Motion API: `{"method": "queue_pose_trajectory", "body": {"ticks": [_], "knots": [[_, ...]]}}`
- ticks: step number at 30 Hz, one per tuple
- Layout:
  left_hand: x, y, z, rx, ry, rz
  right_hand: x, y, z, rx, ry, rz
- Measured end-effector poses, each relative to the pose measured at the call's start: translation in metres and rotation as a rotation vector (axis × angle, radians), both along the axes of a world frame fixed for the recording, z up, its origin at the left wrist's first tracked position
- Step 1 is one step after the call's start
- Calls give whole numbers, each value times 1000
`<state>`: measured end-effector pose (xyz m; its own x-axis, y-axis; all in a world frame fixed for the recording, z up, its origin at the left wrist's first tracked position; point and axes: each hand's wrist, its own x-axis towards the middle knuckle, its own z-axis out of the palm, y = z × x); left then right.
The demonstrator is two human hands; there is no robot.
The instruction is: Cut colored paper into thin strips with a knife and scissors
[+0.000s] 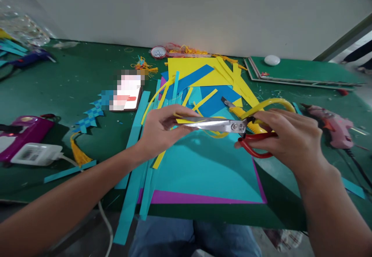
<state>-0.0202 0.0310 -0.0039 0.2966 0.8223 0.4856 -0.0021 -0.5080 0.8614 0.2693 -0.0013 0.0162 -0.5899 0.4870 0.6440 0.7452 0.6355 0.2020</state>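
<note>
My right hand [290, 135] is closed round the red and yellow handles of a pair of scissors [221, 125], whose steel blades point left and lie shut on a thin yellow paper strip [186, 120]. My left hand [162, 131] pinches that strip at the blade tips. Both hands hover over a large teal paper sheet [203, 172] that lies on a purple sheet [186, 197].
Yellow and blue paper sheets and strips [203, 79] lie behind the hands. A pink glue gun [331, 125] rests at the right, a purple one [20, 133] with a white adapter at the left. A phone [128, 94], a woven blue strip [90, 117] and stacked green mats [302, 71] sit on the green table.
</note>
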Motion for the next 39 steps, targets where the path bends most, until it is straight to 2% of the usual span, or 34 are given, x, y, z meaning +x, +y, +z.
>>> {"method": "queue_pose_trajectory", "body": {"ticks": [3, 8, 11, 29, 35, 39], "knots": [[0, 0, -1, 3, -49, -11, 4, 1, -1, -6, 12, 2], [3, 1, -7, -177, -150, -104, 1, 2, -4, -9, 33, -15], [5, 1, -8, -229, -207, -137, -5, 1, -5, -31, 70, -6], [4, 3, -8, -228, -194, -161, -3, -2, -1, 17, 30, -28], [4, 1, -6, -119, -143, -246, -11, -4, -1, -68, 42, -55], [3, 1, -7, -116, -136, -243, -16, -5, -1, -94, 74, -43]]}}
